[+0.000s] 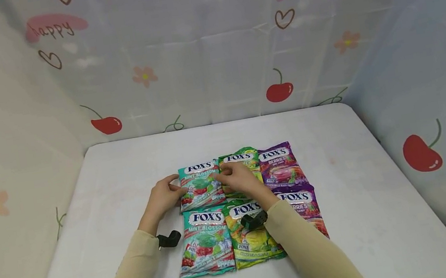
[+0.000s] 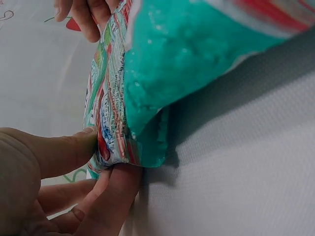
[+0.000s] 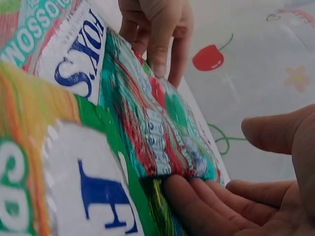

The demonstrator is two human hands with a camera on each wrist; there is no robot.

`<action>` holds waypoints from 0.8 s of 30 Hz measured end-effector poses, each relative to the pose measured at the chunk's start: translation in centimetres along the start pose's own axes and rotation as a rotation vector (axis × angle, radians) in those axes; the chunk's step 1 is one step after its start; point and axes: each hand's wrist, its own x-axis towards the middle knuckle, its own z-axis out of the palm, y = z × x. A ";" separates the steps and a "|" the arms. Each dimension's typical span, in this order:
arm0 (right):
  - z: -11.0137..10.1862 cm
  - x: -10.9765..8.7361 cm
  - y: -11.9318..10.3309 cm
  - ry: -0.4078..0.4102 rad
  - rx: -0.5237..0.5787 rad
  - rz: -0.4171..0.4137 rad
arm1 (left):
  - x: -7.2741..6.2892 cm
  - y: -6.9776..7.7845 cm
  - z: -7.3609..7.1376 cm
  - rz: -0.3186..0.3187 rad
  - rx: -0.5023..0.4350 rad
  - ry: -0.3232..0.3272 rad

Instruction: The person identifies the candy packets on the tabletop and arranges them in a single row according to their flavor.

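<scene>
A teal Fox's Mint Blossom candy bag [image 1: 201,187] lies at the back left of a block of candy bags in two rows. My left hand [image 1: 164,198] pinches its left edge, thumb [image 2: 69,152] on top and fingers underneath. At the bag's right edge is my right hand [image 1: 240,180]; its fingers [image 3: 197,201] touch the edge while the thumb stands apart. Under the right hand, a green Fox's bag [image 1: 247,155] is partly hidden. Another Mint Blossom bag [image 1: 206,243] lies directly in front of the first.
Two purple Fox's Berries bags, a back one [image 1: 282,171] and a front one [image 1: 300,196], form the right column. A yellow-green Fox's bag [image 1: 253,246] lies front centre, partly behind the right wrist's black camera [image 1: 254,221]. The white table [image 1: 122,169] meets printed curtains on three sides.
</scene>
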 end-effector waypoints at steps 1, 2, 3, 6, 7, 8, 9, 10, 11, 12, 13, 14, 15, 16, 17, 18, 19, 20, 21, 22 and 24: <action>0.2 -0.1 -0.1 0.008 -0.021 0.001 | -0.1 0.0 0.0 -0.003 0.009 -0.001; 0.4 -0.2 -0.2 0.017 -0.038 0.001 | -0.2 0.0 0.0 -0.002 0.013 -0.005; 0.5 -0.2 -0.3 0.023 -0.049 0.001 | -0.2 0.0 0.0 -0.003 0.013 -0.010; 0.8 -0.3 -0.5 0.020 -0.040 0.009 | -0.3 0.0 0.0 -0.003 0.026 -0.008; 0.8 -0.2 -0.5 0.011 -0.028 0.012 | -0.3 0.0 0.0 -0.002 0.029 -0.008; 0.9 -0.2 -0.5 0.007 -0.024 0.015 | -0.3 0.0 0.0 -0.002 0.028 -0.008; 1.0 -0.2 -0.5 -0.001 -0.019 0.015 | -0.3 0.1 0.1 -0.003 0.026 -0.008; 1.1 -0.2 -0.4 -0.010 -0.006 0.013 | -0.2 0.1 0.1 -0.005 0.024 -0.005; 1.3 -0.2 -0.4 -0.018 0.008 0.011 | -0.2 0.2 0.1 -0.007 0.019 -0.006; 1.4 -0.3 -0.4 -0.021 0.014 0.010 | -0.2 0.2 0.1 -0.008 0.013 -0.008; 1.6 -0.3 -0.4 -0.022 0.017 0.007 | -0.2 0.2 0.2 -0.010 0.008 -0.009; 1.7 -0.3 -0.4 -0.024 0.024 0.008 | -0.2 0.2 0.2 -0.011 0.002 -0.010; 1.9 -0.3 -0.4 -0.030 0.031 0.007 | -0.2 0.2 0.2 -0.015 -0.001 -0.010; 2.0 -0.4 -0.5 -0.036 0.042 0.013 | -0.2 0.2 0.2 -0.017 -0.005 -0.008; 2.2 -0.4 -0.5 -0.040 0.045 0.023 | -0.2 0.2 0.2 -0.020 -0.010 -0.006; 2.3 -0.3 -0.6 -0.045 0.050 0.031 | -0.2 0.1 0.2 -0.022 -0.013 -0.003; 2.4 -0.3 -0.6 -0.050 0.056 0.043 | -0.2 0.1 0.2 -0.025 -0.020 -0.002; 2.5 -0.2 -0.7 -0.053 0.061 0.054 | -0.2 0.1 0.2 -0.026 -0.025 -0.002; 2.6 -0.2 -0.7 -0.055 0.066 0.064 | -0.2 0.1 0.3 -0.029 -0.031 -0.002; 2.6 -0.1 -0.6 -0.054 0.077 0.073 | -0.2 0.1 0.3 -0.028 -0.036 -0.003; 2.7 0.0 -0.6 -0.051 0.093 0.077 | -0.2 0.0 0.4 -0.026 -0.046 -0.005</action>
